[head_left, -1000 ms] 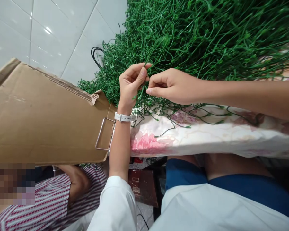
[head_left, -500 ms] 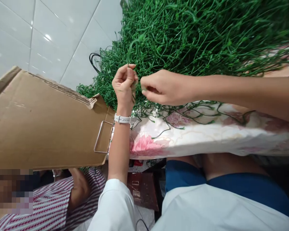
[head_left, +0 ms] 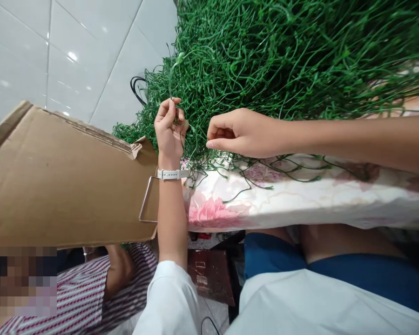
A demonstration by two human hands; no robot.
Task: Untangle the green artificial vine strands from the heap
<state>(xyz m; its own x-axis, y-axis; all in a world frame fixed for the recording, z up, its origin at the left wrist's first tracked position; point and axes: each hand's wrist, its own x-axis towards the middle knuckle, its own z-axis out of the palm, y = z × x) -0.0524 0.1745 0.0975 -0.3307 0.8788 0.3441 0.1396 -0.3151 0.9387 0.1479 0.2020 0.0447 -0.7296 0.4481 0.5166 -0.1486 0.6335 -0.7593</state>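
Note:
My left hand [head_left: 170,130], palm toward me and a white band on its wrist, pinches a thin green plastic stem [head_left: 171,80] between thumb and forefinger. The stem rises above the fingers and bends right at a paler green knob. My right hand [head_left: 240,132] is a short gap to the right, its back up, with fingers curled and thumb drawn in. Whatever it may hold is hidden. Behind both hands spreads a large tangled heap of similar green stems [head_left: 251,60], and loose ends trail over the flowered cloth [head_left: 282,200].
A cardboard sheet or box side [head_left: 73,186] stands to the left, with a metal wire loop [head_left: 147,200] at its edge. A person in a striped garment [head_left: 80,293] is at the lower left. White tiles [head_left: 84,51] lie behind; a dark red wooden piece [head_left: 212,274] is below.
My left hand has moved slightly left with the stem, widening the gap between the hands. My right hand has shifted slightly down, its fingers still curled.

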